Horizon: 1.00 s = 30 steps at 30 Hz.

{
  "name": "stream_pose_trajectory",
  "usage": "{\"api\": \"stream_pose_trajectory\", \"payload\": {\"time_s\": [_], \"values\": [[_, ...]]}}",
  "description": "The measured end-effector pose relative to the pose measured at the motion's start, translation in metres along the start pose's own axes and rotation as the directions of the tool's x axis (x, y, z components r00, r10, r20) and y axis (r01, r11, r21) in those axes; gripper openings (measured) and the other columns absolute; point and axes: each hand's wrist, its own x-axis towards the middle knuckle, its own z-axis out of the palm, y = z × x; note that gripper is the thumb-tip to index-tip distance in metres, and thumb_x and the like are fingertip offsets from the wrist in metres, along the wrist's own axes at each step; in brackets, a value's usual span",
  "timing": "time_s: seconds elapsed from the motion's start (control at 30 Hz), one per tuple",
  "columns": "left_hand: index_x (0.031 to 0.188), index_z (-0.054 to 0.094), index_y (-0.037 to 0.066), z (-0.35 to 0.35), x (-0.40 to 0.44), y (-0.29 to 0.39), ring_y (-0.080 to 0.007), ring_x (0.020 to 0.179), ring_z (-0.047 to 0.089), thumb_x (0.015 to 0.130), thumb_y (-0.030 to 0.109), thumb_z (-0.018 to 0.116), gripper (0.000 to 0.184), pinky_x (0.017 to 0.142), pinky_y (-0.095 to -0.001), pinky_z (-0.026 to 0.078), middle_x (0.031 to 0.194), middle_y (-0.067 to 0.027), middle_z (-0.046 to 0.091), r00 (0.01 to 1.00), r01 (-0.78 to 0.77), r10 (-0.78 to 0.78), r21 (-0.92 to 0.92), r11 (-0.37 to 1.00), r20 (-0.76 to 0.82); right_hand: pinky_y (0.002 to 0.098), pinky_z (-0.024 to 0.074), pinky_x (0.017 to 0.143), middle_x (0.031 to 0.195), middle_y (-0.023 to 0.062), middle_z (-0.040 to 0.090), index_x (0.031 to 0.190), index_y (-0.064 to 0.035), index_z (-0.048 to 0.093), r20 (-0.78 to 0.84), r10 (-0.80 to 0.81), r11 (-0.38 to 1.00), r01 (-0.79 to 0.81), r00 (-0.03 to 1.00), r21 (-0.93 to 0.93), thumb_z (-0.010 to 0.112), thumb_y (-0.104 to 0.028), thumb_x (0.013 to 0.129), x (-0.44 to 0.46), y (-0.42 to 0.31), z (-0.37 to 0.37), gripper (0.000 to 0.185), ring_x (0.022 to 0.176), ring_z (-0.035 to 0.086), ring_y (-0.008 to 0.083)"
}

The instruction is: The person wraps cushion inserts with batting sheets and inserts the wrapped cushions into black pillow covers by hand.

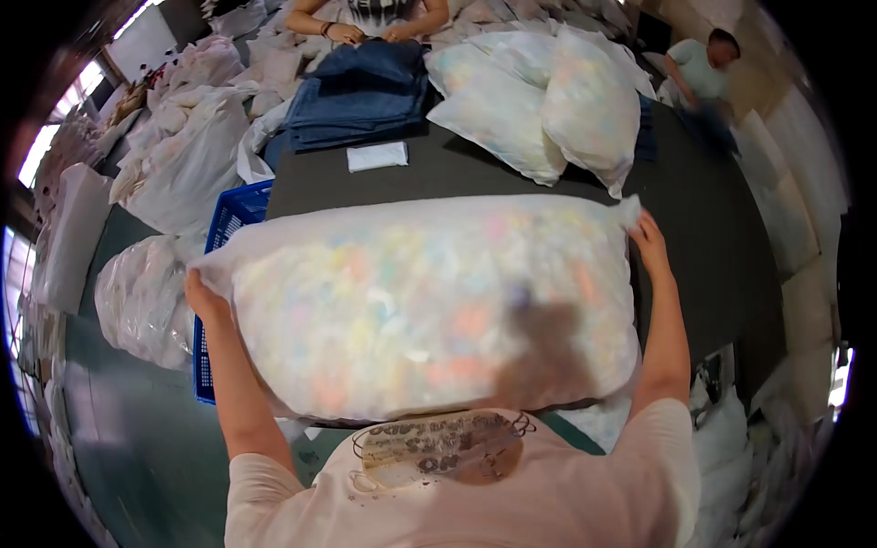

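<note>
A large translucent white bag [411,301], stuffed with soft pieces in pale mixed colours, spans the near side of the dark table [703,274]. My left hand [206,297] grips its upper left corner, fingers mostly hidden behind the plastic. At the opposite end, my right hand [649,242] pinches the upper right corner. Between both hands the bag's top edge is stretched out, and its lower edge reaches close to my shirt. A shadow falls on the bag's right half.
Beyond lie folded jeans [361,96], a small white packet [377,156] and more filled white bags [589,105]. A blue crate [239,210] stands at the table's left, beside clear-wrapped bundles [146,301]. One person's hands [370,34] touch the jeans; another person [703,68] is at right.
</note>
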Motion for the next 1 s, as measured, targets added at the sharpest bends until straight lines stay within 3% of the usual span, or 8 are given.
{"api": "stream_pose_trajectory", "payload": {"time_s": [0.07, 0.23, 0.33, 0.53, 0.67, 0.7, 0.83, 1.0], "values": [[0.122, 0.058, -0.002, -0.002, -0.003, 0.021, -0.0227, 0.11, 0.059, 0.098, 0.027, 0.055, 0.038, 0.095, -0.0356, 0.048, 0.121, -0.0107, 0.061, 0.999, -0.048, 0.045, 0.108, 0.993, 0.024, 0.0238, 0.0449, 0.055, 0.072, 0.0031, 0.061, 0.087, -0.0022, 0.061, 0.243, 0.585, 0.778, -0.62, 0.774, 0.103, 0.061, -0.017, 0.094, 0.014, -0.079, -0.036, 0.017, 0.065, 0.062, 0.0105], [0.118, 0.058, -0.002, -0.016, 0.011, 0.068, -0.0271, 0.099, 0.062, 0.098, 0.02, 0.055, 0.029, 0.086, -0.0354, 0.05, 0.109, -0.0134, 0.065, 0.933, -0.35, 0.275, 0.412, 0.841, 0.232, 0.0287, 0.0389, 0.041, 0.054, 0.003, 0.049, 0.079, -0.0032, 0.06, 0.155, 0.384, 0.923, -0.372, 0.91, -0.099, 0.064, -0.016, 0.091, 0.023, -0.117, -0.091, 0.018, 0.043, 0.049, 0.0105], [0.105, 0.058, 0.001, -0.04, -0.002, 0.062, -0.0331, 0.092, 0.061, 0.094, 0.009, 0.055, 0.014, 0.081, -0.0375, 0.048, 0.098, -0.0185, 0.062, 0.721, -0.692, 0.226, 0.672, 0.263, 0.654, 0.0314, 0.0471, 0.045, 0.06, 0.005, 0.059, 0.082, -0.0039, 0.065, 0.481, 0.831, 0.556, -0.398, 0.279, -0.73, 0.069, -0.019, 0.088, 0.015, -0.132, -0.086, 0.017, 0.05, 0.061, 0.0155], [0.115, 0.056, 0.002, -0.064, -0.053, -0.035, -0.0324, 0.096, 0.062, 0.089, -0.002, 0.059, 0.027, 0.085, -0.0343, 0.048, 0.104, -0.0175, 0.062, 0.771, -0.609, 0.208, 0.6, 0.519, 0.602, 0.0376, 0.0526, 0.08, 0.106, 0.0175, 0.063, 0.121, -0.0007, 0.059, 0.496, 0.28, 0.958, -0.208, 0.822, -0.197, 0.075, -0.025, 0.081, 0.071, -0.282, -0.013, 0.049, 0.091, 0.064, 0.0254], [0.104, 0.059, -0.001, -0.067, -0.068, -0.015, -0.0292, 0.088, 0.061, 0.088, 0.006, 0.065, 0.019, 0.076, -0.0348, 0.048, 0.104, -0.0153, 0.063, 0.877, -0.429, 0.111, 0.659, 0.618, 0.468, 0.0362, 0.0371, 0.108, 0.156, 0.0145, 0.03, 0.149, -0.0096, 0.037, 0.622, -0.308, 0.951, 0.22, 0.72, 0.216, 0.079, -0.034, 0.077, 0.116, -0.362, 0.144, 0.087, 0.141, 0.036, 0.0265], [0.105, 0.06, -0.001, -0.08, -0.064, -0.021, -0.0296, 0.086, 0.061, 0.087, 0.007, 0.066, 0.02, 0.074, -0.0348, 0.047, 0.102, -0.0152, 0.063, 0.85, -0.508, 0.205, 0.649, 0.567, 0.486, 0.0355, 0.0345, 0.111, 0.151, 0.0172, 0.038, 0.148, -0.0108, 0.04, 0.724, -0.132, 0.943, -0.139, 0.677, 0.302, 0.076, -0.044, 0.078, 0.099, -0.368, 0.184, 0.085, 0.141, 0.036, 0.0291], [0.111, 0.065, -0.003, -0.111, -0.054, -0.074, -0.025, 0.084, 0.061, 0.087, 0.011, 0.069, 0.028, 0.075, -0.032, 0.047, 0.107, -0.0151, 0.064, 0.861, -0.508, 0.35, 0.65, 0.566, 0.369, 0.0457, 0.0462, 0.097, 0.12, 0.023, 0.064, 0.129, -0.0076, 0.061, 0.51, 0.324, 0.924, -0.151, 0.796, -0.351, 0.05, -0.049, 0.095, 0.072, -0.388, 0.273, 0.055, 0.114, 0.058, 0.041], [0.109, 0.069, -0.003, -0.11, -0.069, -0.072, -0.0233, 0.112, 0.053, 0.093, 0.016, 0.064, 0.025, 0.096, -0.0297, 0.041, 0.147, -0.0227, 0.033, 0.975, 0.076, -0.162, 0.454, 0.888, 0.155, 0.0434, 0.0495, 0.092, 0.117, 0.0181, 0.067, 0.121, -0.0078, 0.065, 0.377, 0.035, 0.994, 0.007, 0.926, -0.111, 0.053, -0.031, 0.095, 0.022, -0.45, 0.17, 0.037, 0.107, 0.063, 0.036]]}}
